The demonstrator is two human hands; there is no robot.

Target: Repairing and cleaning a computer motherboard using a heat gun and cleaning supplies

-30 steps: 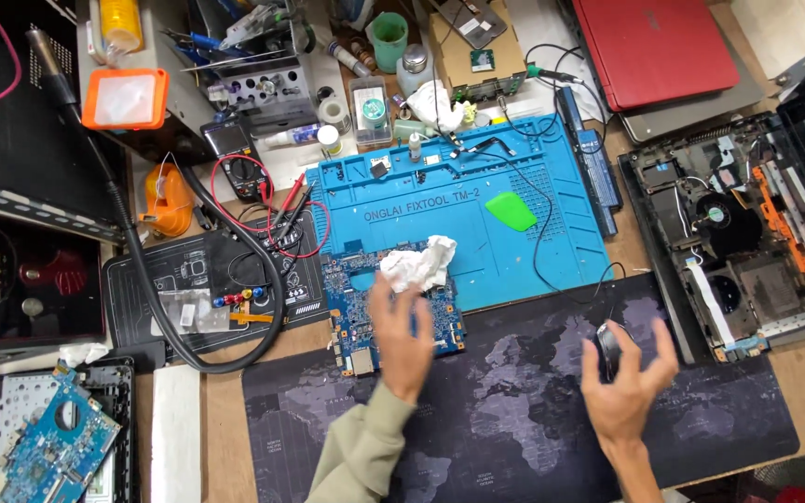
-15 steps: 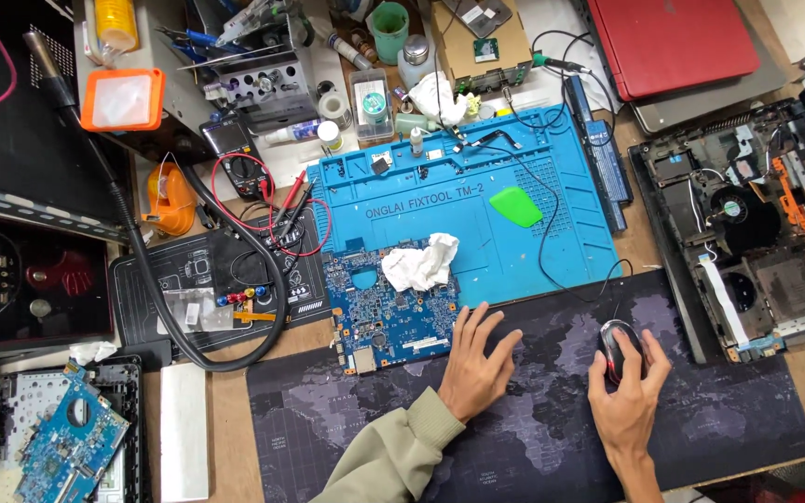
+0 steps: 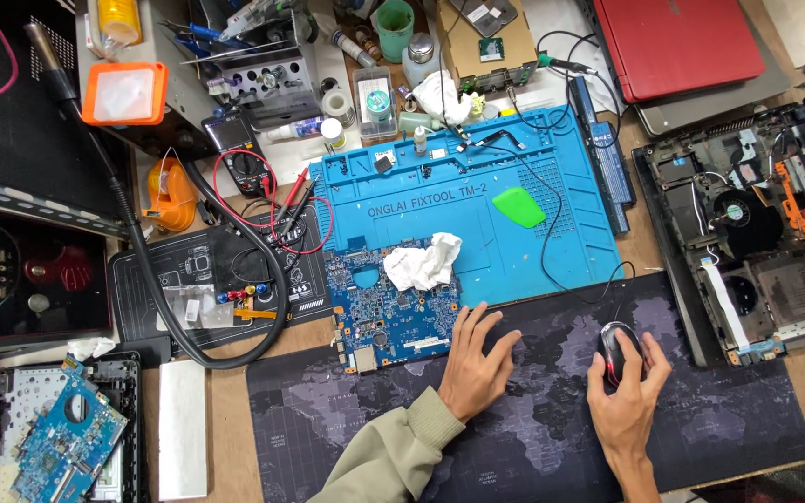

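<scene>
Now the left hand has left the crumpled tissue on the blue circuit board — fingers spread flat on the dark mat — while the right hand still cups the mouse

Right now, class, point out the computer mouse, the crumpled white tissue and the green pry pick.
computer mouse point(image 3: 619, 349), head view, on its black top under the right hand's fingers.
crumpled white tissue point(image 3: 424, 262), head view, its middle.
green pry pick point(image 3: 518, 207), head view, its flat centre.
</scene>
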